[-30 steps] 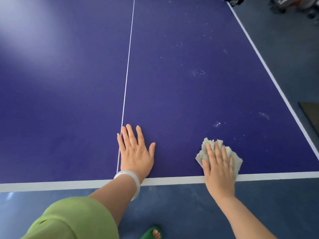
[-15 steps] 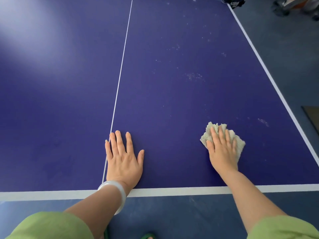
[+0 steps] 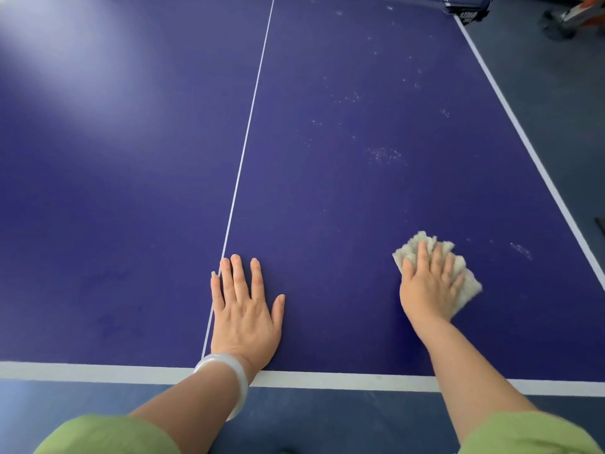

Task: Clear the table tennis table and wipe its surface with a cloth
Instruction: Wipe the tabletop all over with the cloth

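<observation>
I am pressing my right hand (image 3: 429, 290) flat on the pale cloth (image 3: 471, 285), fingers straight and spread rather than curled round it. A second ago the cloth was touching the white end line (image 3: 327, 380). Now it is lying farther up the blue table (image 3: 327, 208), well clear of that line and right of the centre line (image 3: 242, 158). My left hand (image 3: 244, 316) is resting open, palm down, its little finger now lying across the centre line. Dusty specks (image 3: 384, 155) are lying ahead of the cloth.
</observation>
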### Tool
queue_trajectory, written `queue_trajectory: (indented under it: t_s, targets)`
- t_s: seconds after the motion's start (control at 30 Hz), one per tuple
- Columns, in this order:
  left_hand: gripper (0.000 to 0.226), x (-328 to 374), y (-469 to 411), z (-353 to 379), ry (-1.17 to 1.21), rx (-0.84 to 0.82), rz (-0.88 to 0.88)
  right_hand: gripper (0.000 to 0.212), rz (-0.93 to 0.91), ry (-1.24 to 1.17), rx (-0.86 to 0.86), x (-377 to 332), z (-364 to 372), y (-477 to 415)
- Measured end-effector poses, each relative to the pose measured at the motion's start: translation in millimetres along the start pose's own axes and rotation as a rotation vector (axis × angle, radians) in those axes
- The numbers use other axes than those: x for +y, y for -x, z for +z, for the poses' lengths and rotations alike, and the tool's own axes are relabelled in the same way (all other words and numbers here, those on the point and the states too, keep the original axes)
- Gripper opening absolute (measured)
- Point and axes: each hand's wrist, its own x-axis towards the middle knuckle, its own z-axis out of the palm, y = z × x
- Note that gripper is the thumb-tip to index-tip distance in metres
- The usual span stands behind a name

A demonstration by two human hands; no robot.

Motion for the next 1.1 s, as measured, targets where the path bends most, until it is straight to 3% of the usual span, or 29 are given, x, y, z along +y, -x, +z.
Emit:
queue_trajectory:
  t_s: [0.07, 0.23, 0.3, 0.37, 0.47, 0.53, 0.73, 0.9, 1.0, 1.1]
  targets:
    - [0.077, -0.1, 0.1, -0.7, -0.003, -0.007, -0.004, 0.062, -0.013, 0.008, 0.031, -17.1, 7.5, 23.1]
    - [0.076, -1.0, -0.5, 0.1, -0.009, -0.001, 0.007, 0.059, -0.688, 0.121, 0.005, -104.6, 27.7, 39.1]
    - [0.075, -1.5, -0.3, 0.6, -0.003, -0.006, 0.005, 0.059, -0.842, 0.166, -0.030, -121.3, 25.2, 15.7]
    - [0.075, -2.0, -0.8, 0.1, 0.008, -0.010, 0.005, 0.058, -0.752, 0.153, -0.043, -114.7, 20.0, -16.7]
    - [0.076, -3.7, -0.8, 0.7, 0.003, -0.013, 0.010, 0.059, -0.227, 0.056, -0.032, -83.3, 9.1, -42.9]
    - [0.076, -4.5, -0.5, 0.9, -0.001, -0.029, 0.011, 0.061, -0.095, 0.068, -0.025, -84.3, 9.5, -29.1]
    - [0.075, -4.2, -0.8, -0.5, -0.006, -0.048, 0.019, 0.055, -0.731, 0.097, -0.045, -188.7, 28.1, 9.0]
    - [0.074, -3.3, -1.1, -1.0, 0.005, -0.044, 0.007, 0.055, -0.971, 0.162, -0.120, -264.5, 32.4, -11.6]
    - [0.074, -4.1, -1.0, -1.0, 0.015, -0.042, 0.006, 0.056, -0.874, 0.134, -0.070, -240.5, 28.8, -37.6]
    - [0.075, -5.0, -0.8, -0.6, 0.011, -0.040, 0.011, 0.057, -0.454, 0.115, 0.024, -172.9, 17.1, -73.6]
